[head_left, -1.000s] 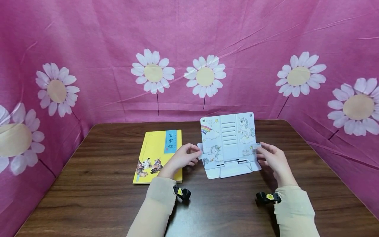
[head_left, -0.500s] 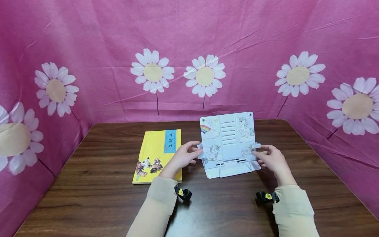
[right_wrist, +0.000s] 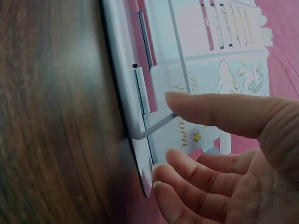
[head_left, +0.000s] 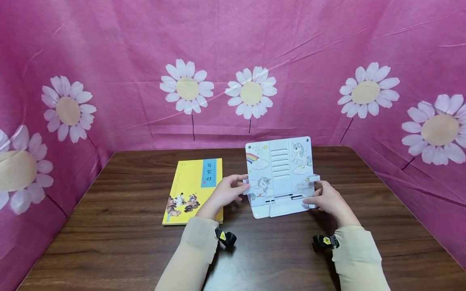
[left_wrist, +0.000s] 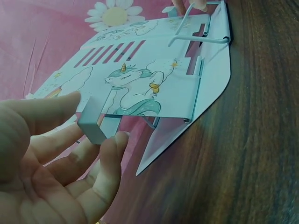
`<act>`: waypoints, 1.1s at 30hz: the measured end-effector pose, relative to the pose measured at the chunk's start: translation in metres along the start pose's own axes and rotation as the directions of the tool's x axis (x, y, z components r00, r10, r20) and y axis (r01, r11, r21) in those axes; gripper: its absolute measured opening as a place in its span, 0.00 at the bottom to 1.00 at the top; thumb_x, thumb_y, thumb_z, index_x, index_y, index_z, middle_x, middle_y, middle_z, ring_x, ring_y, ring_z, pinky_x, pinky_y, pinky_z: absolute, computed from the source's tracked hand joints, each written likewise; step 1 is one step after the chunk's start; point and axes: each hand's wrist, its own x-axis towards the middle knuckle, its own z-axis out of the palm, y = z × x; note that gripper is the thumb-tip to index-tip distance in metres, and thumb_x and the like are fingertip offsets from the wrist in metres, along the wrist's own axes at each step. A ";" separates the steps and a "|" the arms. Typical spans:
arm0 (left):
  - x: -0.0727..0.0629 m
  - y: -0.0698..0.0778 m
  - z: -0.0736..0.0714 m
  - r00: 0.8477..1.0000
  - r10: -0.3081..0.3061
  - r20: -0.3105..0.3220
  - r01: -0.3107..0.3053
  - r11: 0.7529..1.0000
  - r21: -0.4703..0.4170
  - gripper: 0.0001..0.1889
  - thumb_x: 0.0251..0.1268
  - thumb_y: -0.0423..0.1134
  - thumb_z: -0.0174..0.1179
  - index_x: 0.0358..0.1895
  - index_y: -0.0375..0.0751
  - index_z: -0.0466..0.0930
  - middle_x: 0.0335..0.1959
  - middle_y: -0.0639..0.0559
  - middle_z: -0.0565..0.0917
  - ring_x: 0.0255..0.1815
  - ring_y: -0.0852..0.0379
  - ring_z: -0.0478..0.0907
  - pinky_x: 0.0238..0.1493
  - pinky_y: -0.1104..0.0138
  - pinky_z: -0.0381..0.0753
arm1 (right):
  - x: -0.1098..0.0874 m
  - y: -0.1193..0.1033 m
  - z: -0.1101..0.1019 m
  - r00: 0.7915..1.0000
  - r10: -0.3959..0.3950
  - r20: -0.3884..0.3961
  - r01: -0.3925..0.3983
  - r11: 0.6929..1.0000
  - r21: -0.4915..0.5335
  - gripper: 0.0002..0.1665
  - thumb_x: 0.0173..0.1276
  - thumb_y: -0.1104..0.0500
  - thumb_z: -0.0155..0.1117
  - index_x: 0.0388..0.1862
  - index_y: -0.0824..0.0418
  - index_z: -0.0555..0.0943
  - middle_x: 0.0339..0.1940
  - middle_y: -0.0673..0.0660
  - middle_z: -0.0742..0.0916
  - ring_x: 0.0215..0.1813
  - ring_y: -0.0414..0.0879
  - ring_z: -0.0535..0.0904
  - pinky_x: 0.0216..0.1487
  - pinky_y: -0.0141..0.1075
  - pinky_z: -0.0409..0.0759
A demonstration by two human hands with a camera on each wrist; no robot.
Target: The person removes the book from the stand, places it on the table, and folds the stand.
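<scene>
A white book stand (head_left: 280, 165) with unicorn drawings stands upright on its base, leaning back. My left hand (head_left: 229, 190) is at its left side; in the left wrist view, thumb and fingers hold the small folded side tab (left_wrist: 93, 123). At the lower right of the stand is my right hand (head_left: 329, 202). Its thumb (right_wrist: 210, 109) lies over the bent wire holder (right_wrist: 161, 126) in the right wrist view, while the other fingers, loosely bent, are near the base's edge. The thumb hides part of the wire.
A yellow book (head_left: 189, 182) with a blue title label lies flat on the brown wooden table (head_left: 269, 258), left of the stand and partly behind my left forearm. A pink cloth (head_left: 298, 52) with white daisies hangs behind the table and at both sides.
My right hand has left the right side tab and moved down and left to the wire holder. The left hand has stayed at the left tab; stand and book keep their places.
</scene>
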 end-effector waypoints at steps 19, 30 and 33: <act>-0.004 0.001 0.000 0.973 -0.026 0.230 0.039 0.998 -0.051 0.12 0.62 0.36 0.68 0.45 0.33 0.87 0.37 0.46 0.88 0.29 0.52 0.82 0.30 0.63 0.86 | 0.004 0.010 0.002 0.998 -0.012 -0.060 0.014 0.999 0.038 0.49 0.64 0.54 0.70 0.74 0.73 0.57 0.40 0.66 0.81 0.32 0.45 0.82 0.35 0.39 0.84; -0.011 0.007 0.005 0.927 -0.045 0.372 0.053 0.999 -0.011 0.10 0.59 0.35 0.70 0.39 0.30 0.87 0.30 0.48 0.87 0.33 0.51 0.86 0.29 0.58 0.87 | 0.008 0.014 0.004 0.998 0.039 -0.055 -0.036 0.998 0.051 0.43 0.66 0.48 0.69 0.68 0.75 0.67 0.37 0.64 0.83 0.30 0.42 0.82 0.35 0.38 0.85; -0.011 0.008 0.005 0.925 -0.047 0.378 0.050 0.999 0.002 0.10 0.59 0.35 0.70 0.39 0.31 0.87 0.31 0.47 0.88 0.34 0.50 0.86 0.30 0.58 0.87 | 0.007 0.013 0.003 0.999 0.038 -0.033 -0.035 0.997 0.066 0.42 0.67 0.47 0.68 0.67 0.75 0.67 0.40 0.66 0.83 0.31 0.43 0.82 0.36 0.38 0.85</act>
